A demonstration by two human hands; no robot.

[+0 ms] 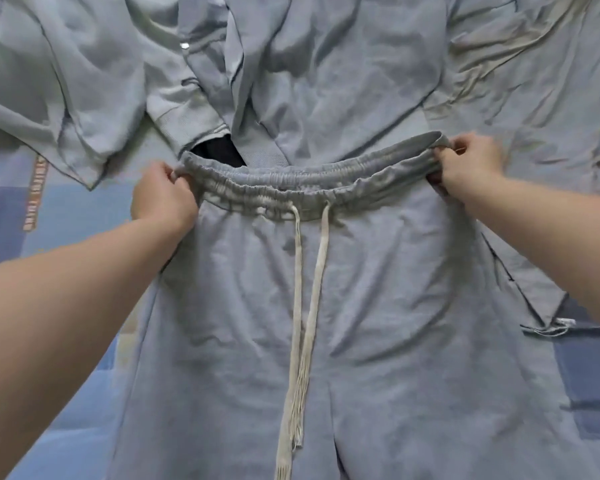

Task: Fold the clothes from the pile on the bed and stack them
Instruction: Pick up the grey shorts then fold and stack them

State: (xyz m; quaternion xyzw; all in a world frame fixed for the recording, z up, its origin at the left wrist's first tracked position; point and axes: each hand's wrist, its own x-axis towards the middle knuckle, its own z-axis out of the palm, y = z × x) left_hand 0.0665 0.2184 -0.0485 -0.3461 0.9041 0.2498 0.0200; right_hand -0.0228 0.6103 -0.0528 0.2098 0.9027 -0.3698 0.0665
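Both arms reach forward from the near corners of the frame, forearms bare and angled inward, as a person holds a pair of grey sweatpants [378,306] by the elastic waistband [291,188]. The left hand [165,197] is curled into a loose fist at the left end of the band, knuckles turned outward, its fingers and thumb bunching the gathered fabric. The right hand [470,164] sits slightly farther away and grips the right end the same way, fingers folded over the edge. The band is drawn out between the two hands and sags a little in the middle. A pale drawstring [298,271] trails from the centre of the band toward the near edge, its ends frayed. The sweatpants spread out front-side up toward the viewer, their legs running out of frame. Beyond them, at the far side, lies a rumpled pile of grey clothes [326,64], with a dark garment [218,152] showing just behind the band. A blue patterned bedspread [66,209] is visible at the left.
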